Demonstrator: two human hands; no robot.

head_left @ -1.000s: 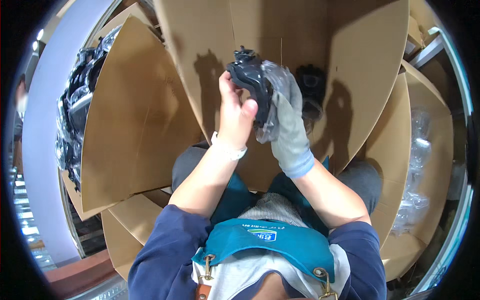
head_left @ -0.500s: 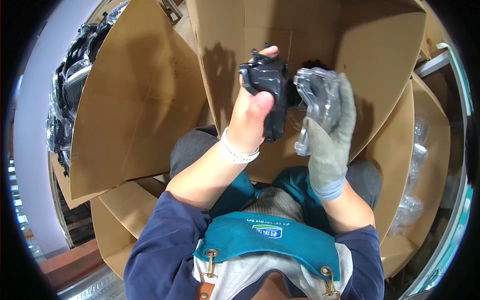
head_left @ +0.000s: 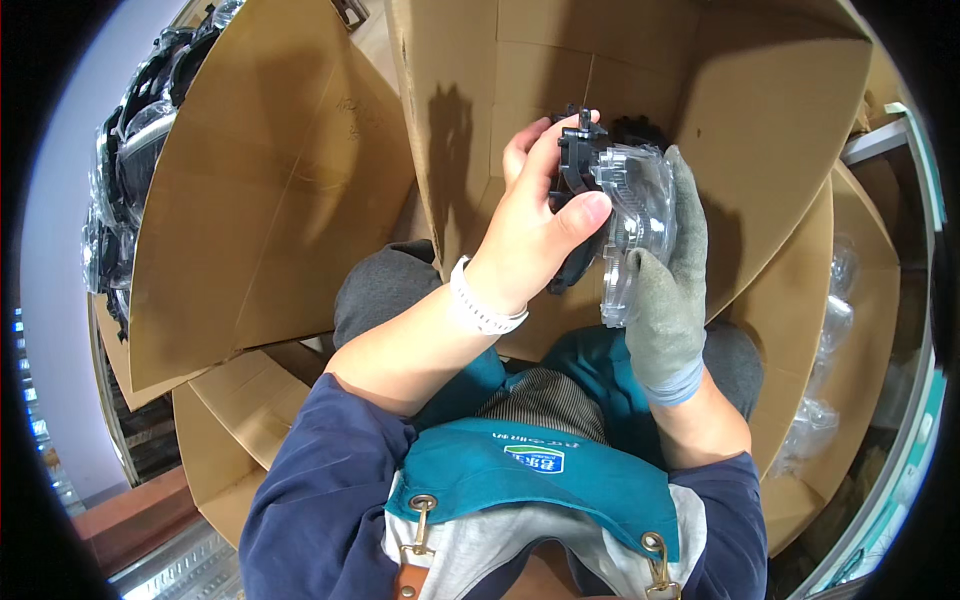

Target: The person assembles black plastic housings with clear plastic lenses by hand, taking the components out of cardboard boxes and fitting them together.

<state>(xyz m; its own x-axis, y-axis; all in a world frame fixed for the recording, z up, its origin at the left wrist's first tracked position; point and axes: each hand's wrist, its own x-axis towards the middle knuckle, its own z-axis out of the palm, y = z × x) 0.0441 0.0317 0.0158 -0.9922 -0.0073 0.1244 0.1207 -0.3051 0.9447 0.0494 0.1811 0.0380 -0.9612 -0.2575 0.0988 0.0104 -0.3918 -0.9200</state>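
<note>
We sat before the open cardboard box (head_left: 640,90), its flaps spread wide. Half a second earlier the black housing (head_left: 575,190) and the clear plastic lens (head_left: 640,200) were held apart; now we had brought them together, so the joining looked nearly made. Our bare left hand (head_left: 535,235) clamped its fingers on the housing; our gloved right hand (head_left: 668,290) pressed the lens.
</note>
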